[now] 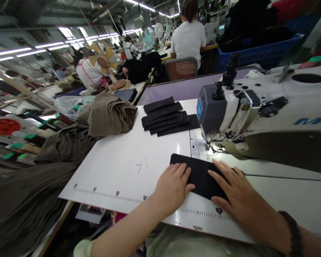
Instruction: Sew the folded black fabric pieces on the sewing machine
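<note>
A folded black fabric piece [200,175] lies on the white sewing table, just in front of the needle area of the sewing machine [219,110]. My left hand [173,184] rests on the left end of the piece, fingers bent a little and laid on top, the thumb near the front edge. Across the right end, my right hand [234,191] is spread flat, its fingers apart. Neither hand is closed around the cloth. Beyond the piece, several similar black fabric pieces [166,117] lie in an overlapping stack left of the machine head.
Brown-grey cloth piles [109,114] sit along the table's left side. A printed ruler scale [117,194] runs along the front edge of the white tabletop [109,171]. Behind are a lilac partition [160,93], a chair [182,68], a blue basket [262,53] and people at other machines.
</note>
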`<state>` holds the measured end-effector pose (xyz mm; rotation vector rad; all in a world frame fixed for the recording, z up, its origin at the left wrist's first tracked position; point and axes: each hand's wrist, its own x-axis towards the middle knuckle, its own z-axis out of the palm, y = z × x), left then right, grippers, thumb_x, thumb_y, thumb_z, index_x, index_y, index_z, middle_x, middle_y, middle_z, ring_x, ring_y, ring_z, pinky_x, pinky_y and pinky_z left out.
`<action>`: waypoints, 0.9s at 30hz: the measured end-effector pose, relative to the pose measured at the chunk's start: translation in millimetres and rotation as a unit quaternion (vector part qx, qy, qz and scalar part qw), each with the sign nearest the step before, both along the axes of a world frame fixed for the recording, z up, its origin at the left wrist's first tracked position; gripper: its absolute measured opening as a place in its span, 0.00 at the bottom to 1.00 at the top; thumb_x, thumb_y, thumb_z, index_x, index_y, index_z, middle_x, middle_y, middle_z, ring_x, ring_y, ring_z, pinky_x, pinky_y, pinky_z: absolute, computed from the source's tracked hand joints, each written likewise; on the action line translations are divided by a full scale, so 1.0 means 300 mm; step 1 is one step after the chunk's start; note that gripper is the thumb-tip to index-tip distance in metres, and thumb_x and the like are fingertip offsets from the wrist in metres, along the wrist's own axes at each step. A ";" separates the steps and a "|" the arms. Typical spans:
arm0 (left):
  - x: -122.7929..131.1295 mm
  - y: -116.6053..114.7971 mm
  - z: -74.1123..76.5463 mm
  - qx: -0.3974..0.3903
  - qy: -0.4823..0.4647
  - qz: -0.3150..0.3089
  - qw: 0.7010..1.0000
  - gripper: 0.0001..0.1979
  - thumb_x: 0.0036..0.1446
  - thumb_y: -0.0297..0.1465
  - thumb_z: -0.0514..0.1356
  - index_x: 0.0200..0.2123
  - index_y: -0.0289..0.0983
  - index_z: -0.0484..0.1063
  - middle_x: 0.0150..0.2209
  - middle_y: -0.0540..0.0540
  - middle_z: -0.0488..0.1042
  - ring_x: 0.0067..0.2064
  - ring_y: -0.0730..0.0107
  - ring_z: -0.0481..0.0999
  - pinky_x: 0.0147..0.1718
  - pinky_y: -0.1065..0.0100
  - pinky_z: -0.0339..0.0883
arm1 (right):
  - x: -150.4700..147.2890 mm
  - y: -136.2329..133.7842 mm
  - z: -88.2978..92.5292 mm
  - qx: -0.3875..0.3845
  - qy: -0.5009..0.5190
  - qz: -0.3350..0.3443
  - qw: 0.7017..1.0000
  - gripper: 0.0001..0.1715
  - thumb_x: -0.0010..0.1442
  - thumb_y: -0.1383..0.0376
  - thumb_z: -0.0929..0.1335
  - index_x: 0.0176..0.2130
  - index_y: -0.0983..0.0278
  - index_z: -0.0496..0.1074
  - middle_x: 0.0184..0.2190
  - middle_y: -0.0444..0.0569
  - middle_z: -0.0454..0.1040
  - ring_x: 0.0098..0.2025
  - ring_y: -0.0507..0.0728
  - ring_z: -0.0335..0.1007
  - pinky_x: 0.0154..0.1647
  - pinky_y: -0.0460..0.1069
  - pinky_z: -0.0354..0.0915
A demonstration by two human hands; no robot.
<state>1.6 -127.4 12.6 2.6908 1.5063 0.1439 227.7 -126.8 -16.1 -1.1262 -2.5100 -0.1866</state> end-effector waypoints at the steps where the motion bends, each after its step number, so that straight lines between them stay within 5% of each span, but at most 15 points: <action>1: 0.006 0.040 0.003 -0.008 0.006 0.020 1.000 0.25 0.62 0.42 0.52 0.54 0.29 0.64 0.55 0.35 0.66 0.56 0.51 0.65 0.54 0.50 0.59 | 0.006 0.011 0.016 -0.001 0.006 0.004 1.000 0.27 0.62 0.53 0.59 0.49 0.70 0.69 0.53 0.63 0.65 0.53 0.65 0.62 0.47 0.61 0.64; 5: 0.027 0.233 0.023 -0.043 0.053 -0.016 0.998 0.30 0.61 0.46 0.52 0.59 0.30 0.58 0.62 0.35 0.56 0.63 0.48 0.53 0.58 0.43 0.48 | 0.027 0.095 0.083 -0.026 -0.021 0.106 0.994 0.17 0.62 0.61 0.60 0.41 0.66 0.73 0.40 0.55 0.73 0.39 0.59 0.68 0.37 0.54 0.67; 8: 0.068 0.316 0.046 -0.020 0.080 -0.043 0.996 0.27 0.59 0.40 0.58 0.57 0.30 0.61 0.60 0.33 0.59 0.62 0.46 0.55 0.57 0.47 0.53 | 0.043 0.167 0.101 -0.045 -0.036 0.173 0.983 0.15 0.62 0.64 0.60 0.41 0.65 0.73 0.39 0.52 0.73 0.37 0.57 0.68 0.38 0.54 0.66; 11: 0.117 0.310 0.054 -0.007 0.072 -0.097 0.993 0.16 0.60 0.30 0.58 0.50 0.30 0.68 0.52 0.35 0.67 0.54 0.55 0.68 0.51 0.60 0.63 | 0.061 0.206 0.090 -0.048 -0.024 0.200 0.978 0.17 0.63 0.65 0.59 0.44 0.66 0.73 0.41 0.51 0.73 0.38 0.56 0.68 0.40 0.53 0.66; 13: 0.138 0.284 0.045 -0.005 0.049 -0.098 0.994 0.15 0.60 0.33 0.57 0.47 0.29 0.69 0.49 0.36 0.70 0.50 0.57 0.71 0.48 0.62 0.65 | 0.071 0.212 0.077 -0.035 -0.016 0.203 0.978 0.18 0.64 0.64 0.58 0.45 0.67 0.72 0.42 0.52 0.73 0.39 0.56 0.67 0.40 0.52 0.66; 18: 0.137 0.265 0.000 0.019 -0.014 -0.067 0.997 0.26 0.60 0.43 0.55 0.52 0.25 0.64 0.54 0.32 0.64 0.57 0.51 0.62 0.56 0.56 0.57 | 0.078 0.209 0.056 -0.002 -0.001 0.160 0.987 0.19 0.65 0.62 0.57 0.43 0.65 0.73 0.37 0.53 0.72 0.38 0.56 0.68 0.38 0.52 0.67; 27: 0.122 0.322 -0.026 0.002 -0.045 -0.077 0.996 0.25 0.60 0.41 0.56 0.52 0.28 0.63 0.55 0.33 0.64 0.59 0.51 0.60 0.58 0.53 0.54 | 0.072 0.233 0.040 -0.044 0.023 0.120 0.992 0.19 0.65 0.61 0.59 0.45 0.66 0.73 0.31 0.51 0.69 0.32 0.53 0.67 0.30 0.47 0.65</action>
